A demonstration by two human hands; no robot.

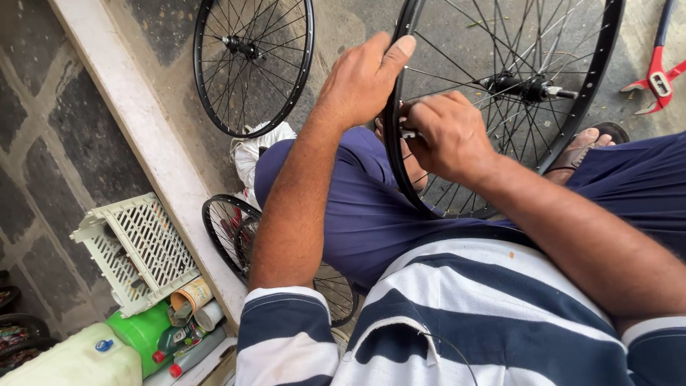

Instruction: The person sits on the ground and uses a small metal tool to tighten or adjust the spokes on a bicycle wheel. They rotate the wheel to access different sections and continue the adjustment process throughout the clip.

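I am holding a black bicycle wheel upright across my lap.

My left hand [363,80] is gripping the rim [397,154] from outside, thumb pressed along its edge, at upper centre of the frame. My right hand [449,134] is closed among the spokes, pinching something small just inside the rim. The wheel [589,82] is standing on edge between my knees, filling the upper right, its hub axle [532,88] pointing toward the right. A second wheel [254,61] is lying flat at upper left; red cutters [659,75] are lying far right.
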